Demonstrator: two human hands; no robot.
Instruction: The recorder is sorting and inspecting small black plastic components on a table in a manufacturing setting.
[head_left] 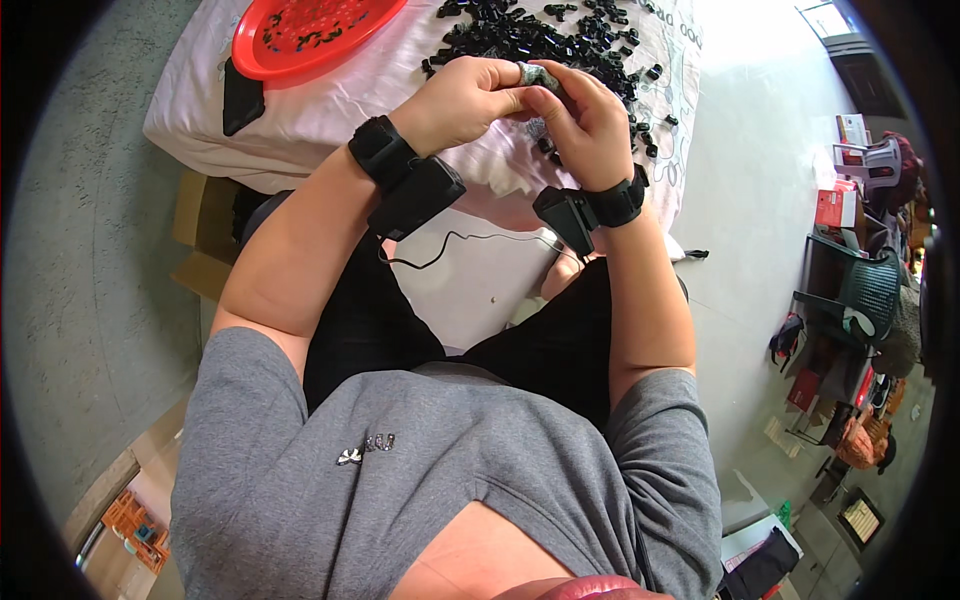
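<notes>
Head view: left hand (pixel 462 100) and right hand (pixel 588 122) are meeting at upper centre, fingers pinching a small grey cylindrical part (pixel 537 75) above the wrinkled white cloth (pixel 340 95) strewn with glossy black pieces (pixel 540 35).

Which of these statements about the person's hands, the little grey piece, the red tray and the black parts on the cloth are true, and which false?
1. Both hands, left hand and right hand, pinch one small grey piece. True.
2. The round red plastic tray lies on the floor. False: it rests on the white cloth.
3. A heap of small black parts lies on that cloth. True.
4. Both wrists are bare. False: each wears a black strapped device.
</notes>
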